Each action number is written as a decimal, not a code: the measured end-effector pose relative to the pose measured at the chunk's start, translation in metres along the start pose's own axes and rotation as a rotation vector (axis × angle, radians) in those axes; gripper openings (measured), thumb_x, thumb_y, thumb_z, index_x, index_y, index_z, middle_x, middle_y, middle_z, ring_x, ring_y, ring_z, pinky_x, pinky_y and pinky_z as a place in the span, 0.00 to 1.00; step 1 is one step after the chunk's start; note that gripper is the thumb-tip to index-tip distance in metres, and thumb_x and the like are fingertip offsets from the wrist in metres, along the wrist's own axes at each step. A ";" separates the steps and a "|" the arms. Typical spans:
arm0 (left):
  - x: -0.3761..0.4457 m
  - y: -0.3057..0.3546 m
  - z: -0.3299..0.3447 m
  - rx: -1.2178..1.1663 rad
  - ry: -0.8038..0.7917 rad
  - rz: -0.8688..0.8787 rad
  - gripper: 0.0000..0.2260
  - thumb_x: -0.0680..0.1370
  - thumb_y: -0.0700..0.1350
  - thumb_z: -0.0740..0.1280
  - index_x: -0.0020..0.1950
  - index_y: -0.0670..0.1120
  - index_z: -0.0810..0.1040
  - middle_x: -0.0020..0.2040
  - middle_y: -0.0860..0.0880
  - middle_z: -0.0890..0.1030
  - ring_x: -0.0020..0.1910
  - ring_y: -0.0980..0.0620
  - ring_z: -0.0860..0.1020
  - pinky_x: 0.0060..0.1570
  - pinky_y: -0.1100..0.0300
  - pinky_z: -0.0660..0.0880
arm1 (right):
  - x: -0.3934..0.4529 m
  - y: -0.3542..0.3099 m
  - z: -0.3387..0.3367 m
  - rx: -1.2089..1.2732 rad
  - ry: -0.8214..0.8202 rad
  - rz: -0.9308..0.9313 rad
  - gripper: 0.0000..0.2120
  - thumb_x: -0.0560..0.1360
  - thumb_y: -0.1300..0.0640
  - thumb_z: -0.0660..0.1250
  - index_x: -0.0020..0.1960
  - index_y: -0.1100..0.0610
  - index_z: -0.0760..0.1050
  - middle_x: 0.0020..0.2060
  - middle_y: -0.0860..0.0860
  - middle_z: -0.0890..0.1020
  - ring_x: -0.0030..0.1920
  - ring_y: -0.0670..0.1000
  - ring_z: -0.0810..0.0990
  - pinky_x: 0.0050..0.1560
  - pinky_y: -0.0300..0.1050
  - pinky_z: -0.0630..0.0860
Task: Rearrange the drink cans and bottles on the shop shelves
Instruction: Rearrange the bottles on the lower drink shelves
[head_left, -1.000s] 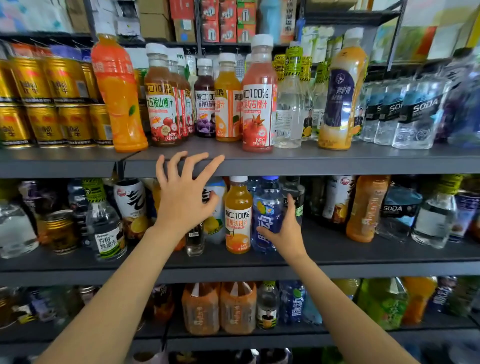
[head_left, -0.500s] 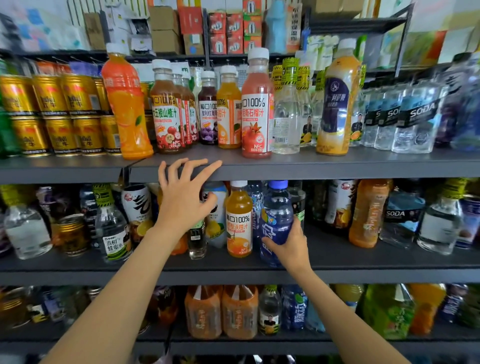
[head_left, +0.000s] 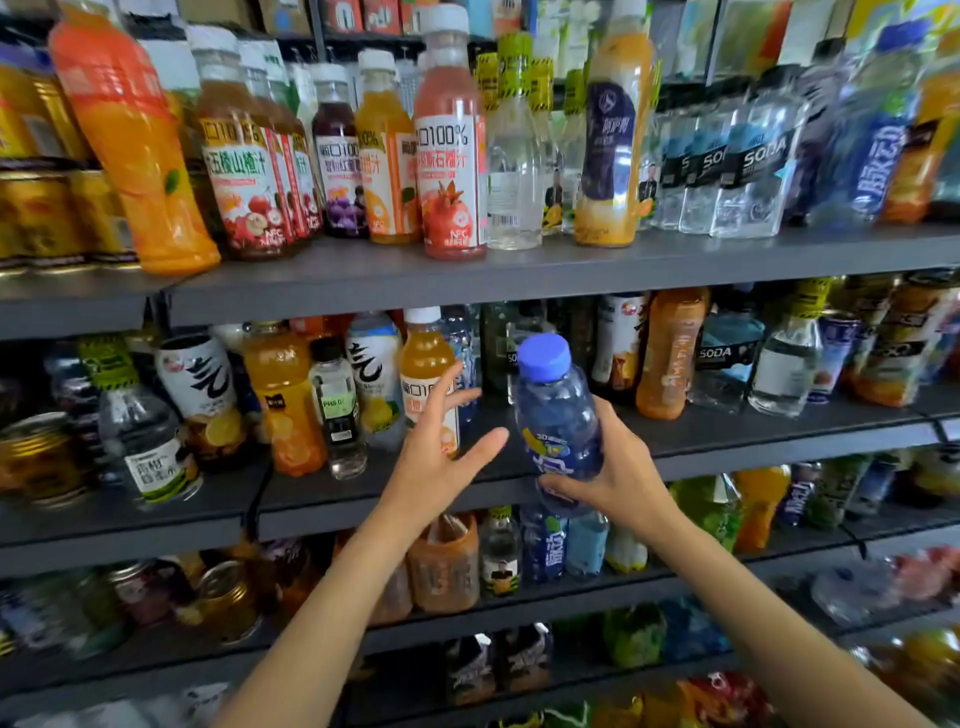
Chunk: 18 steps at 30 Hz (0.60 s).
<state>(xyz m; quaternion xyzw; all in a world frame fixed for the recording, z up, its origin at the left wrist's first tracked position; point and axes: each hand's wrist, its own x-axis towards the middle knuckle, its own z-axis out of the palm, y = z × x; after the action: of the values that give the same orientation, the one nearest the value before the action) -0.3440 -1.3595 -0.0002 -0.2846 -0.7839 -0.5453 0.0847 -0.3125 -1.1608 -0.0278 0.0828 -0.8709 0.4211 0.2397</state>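
Observation:
My right hand (head_left: 618, 478) grips a blue-capped blue bottle (head_left: 558, 415) by its lower half and holds it upright in front of the middle shelf (head_left: 727, 441), clear of the row. My left hand (head_left: 441, 452) hovers just left of it with fingers spread, holding nothing, in front of an orange juice bottle with a white cap (head_left: 428, 374). A gap stands on the middle shelf behind the held bottle.
The top shelf (head_left: 519, 270) carries juice bottles, a pink pomegranate bottle (head_left: 452, 145), clear soda bottles (head_left: 748, 171) and gold cans (head_left: 36, 213) at left. Lower shelves hold more bottles and cans. An orange bottle (head_left: 670, 353) stands right of the gap.
My right hand has pulled the blue bottle off the middle shelf toward me. My left hand left the top shelf edge and dropped down beside the bottle. The view has moved closer.

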 end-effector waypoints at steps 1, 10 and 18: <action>0.000 0.001 0.003 -0.101 -0.089 -0.082 0.25 0.75 0.47 0.69 0.68 0.56 0.62 0.60 0.61 0.74 0.60 0.68 0.70 0.60 0.72 0.65 | 0.001 -0.005 0.000 -0.009 -0.088 -0.031 0.41 0.63 0.55 0.79 0.69 0.52 0.61 0.61 0.46 0.75 0.60 0.44 0.74 0.57 0.32 0.69; -0.010 -0.034 -0.025 -0.395 0.058 -0.262 0.30 0.60 0.39 0.79 0.58 0.51 0.72 0.55 0.50 0.80 0.50 0.54 0.81 0.47 0.62 0.78 | 0.033 -0.015 0.045 0.266 -0.541 -0.004 0.39 0.67 0.56 0.76 0.73 0.53 0.62 0.63 0.49 0.77 0.61 0.45 0.76 0.62 0.42 0.73; -0.005 -0.031 -0.034 -0.309 0.537 -0.329 0.20 0.64 0.43 0.73 0.52 0.52 0.71 0.51 0.52 0.80 0.44 0.59 0.80 0.41 0.65 0.76 | 0.149 0.035 0.080 0.388 -0.128 0.229 0.32 0.72 0.56 0.72 0.69 0.64 0.62 0.64 0.58 0.74 0.63 0.55 0.74 0.62 0.44 0.71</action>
<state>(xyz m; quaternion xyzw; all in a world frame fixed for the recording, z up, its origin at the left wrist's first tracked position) -0.3626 -1.3991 -0.0138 -0.0105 -0.6772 -0.7193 0.1548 -0.4826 -1.1913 -0.0219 0.0546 -0.7906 0.5991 0.1142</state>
